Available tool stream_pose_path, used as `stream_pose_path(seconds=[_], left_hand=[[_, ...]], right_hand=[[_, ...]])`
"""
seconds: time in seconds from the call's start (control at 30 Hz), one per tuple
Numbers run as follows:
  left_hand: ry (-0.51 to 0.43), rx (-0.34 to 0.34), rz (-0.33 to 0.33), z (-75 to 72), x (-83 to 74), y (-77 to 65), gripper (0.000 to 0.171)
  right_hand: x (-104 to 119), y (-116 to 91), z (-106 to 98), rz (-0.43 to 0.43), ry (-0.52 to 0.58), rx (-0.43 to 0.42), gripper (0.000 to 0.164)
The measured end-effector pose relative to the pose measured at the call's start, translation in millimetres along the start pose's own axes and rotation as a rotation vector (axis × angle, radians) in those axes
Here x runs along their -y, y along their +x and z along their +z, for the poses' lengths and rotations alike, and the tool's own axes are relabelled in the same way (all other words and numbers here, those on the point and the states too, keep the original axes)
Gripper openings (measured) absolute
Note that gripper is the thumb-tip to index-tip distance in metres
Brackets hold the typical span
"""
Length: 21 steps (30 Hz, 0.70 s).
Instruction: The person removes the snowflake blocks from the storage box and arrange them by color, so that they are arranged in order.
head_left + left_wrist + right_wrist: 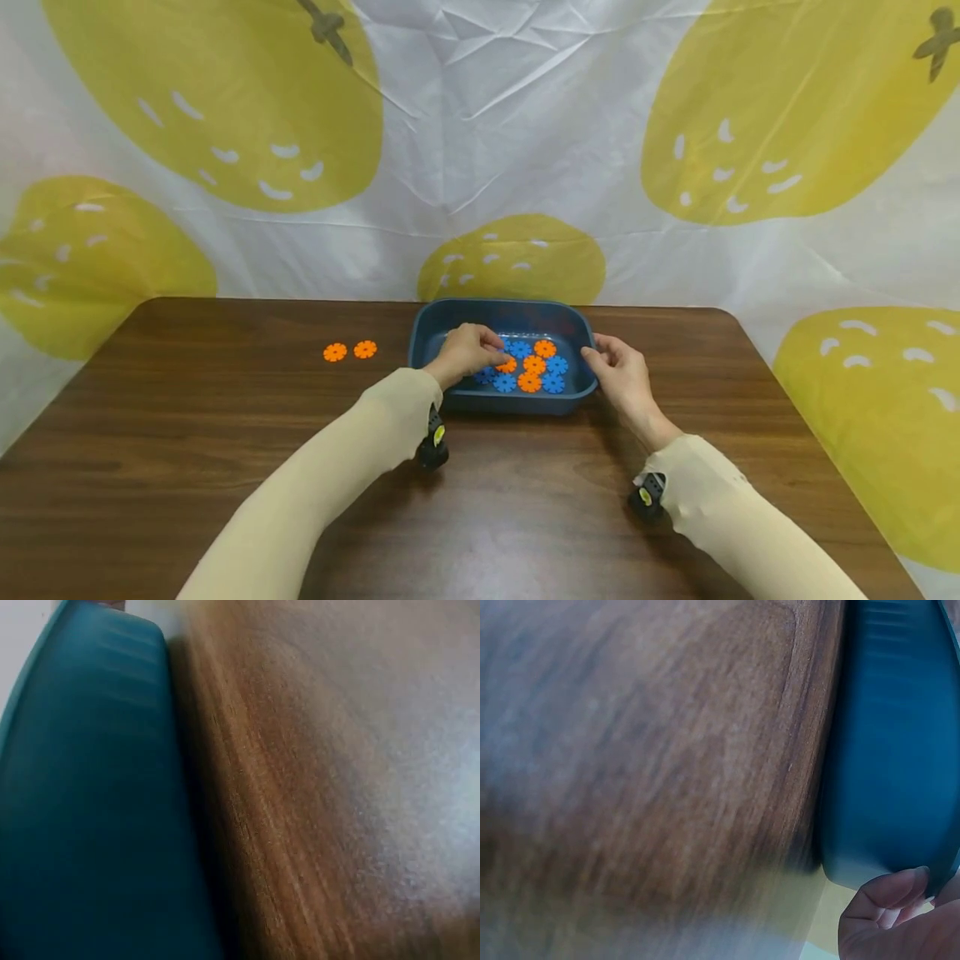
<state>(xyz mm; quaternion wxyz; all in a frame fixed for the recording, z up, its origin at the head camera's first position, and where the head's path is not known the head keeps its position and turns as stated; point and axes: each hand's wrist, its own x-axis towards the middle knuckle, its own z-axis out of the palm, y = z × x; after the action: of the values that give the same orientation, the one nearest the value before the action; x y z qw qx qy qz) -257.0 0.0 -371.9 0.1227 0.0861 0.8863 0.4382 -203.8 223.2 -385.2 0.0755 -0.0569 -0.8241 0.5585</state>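
Observation:
A dark blue-grey plastic bin (517, 404) stands near the table's back edge. Flat on its floor lie several notched snowflake discs, some blue (553, 382), others orange (545, 348). My left hand (468, 350) reaches over the bin's left side, its thumb and fingertips pinching an orange snowflake disc (507, 365) low among the others. At the bin's right end my right hand (621, 371) grips the rim, thumb on the near side; the right wrist view also shows this thumb (900, 889) against the wall. In the left wrist view the bin's outer wall (90, 802) hides the left hand.
Two more orange discs (349, 351) lie side by side on the brown wooden table (225, 400), left of the bin. Behind the table hangs a white cloth (510, 125) with large yellow fruit shapes. Each wrist bears a small black camera (432, 442).

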Motion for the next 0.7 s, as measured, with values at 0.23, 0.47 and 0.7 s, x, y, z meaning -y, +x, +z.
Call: stream_pose_path(seconds=[0.23,0.47,0.7], left_hand=[[0.073,-0.021,-0.026,3.8,0.5,3.4,0.024],[0.124,-0.026,-0.031,6.4,0.9,4.7,0.020],[0.146,-0.025,-0.051,9.8,0.8,5.3,0.020]], right_hand=[[0.4,-0.2,0.7,0.013,0.011,0.003,0.037],[3.1,-1.3,-0.5,0.010,0.023,0.014,0.038],[1.3,-1.4,-0.9,0.004,0.012,0.012,0.038]])
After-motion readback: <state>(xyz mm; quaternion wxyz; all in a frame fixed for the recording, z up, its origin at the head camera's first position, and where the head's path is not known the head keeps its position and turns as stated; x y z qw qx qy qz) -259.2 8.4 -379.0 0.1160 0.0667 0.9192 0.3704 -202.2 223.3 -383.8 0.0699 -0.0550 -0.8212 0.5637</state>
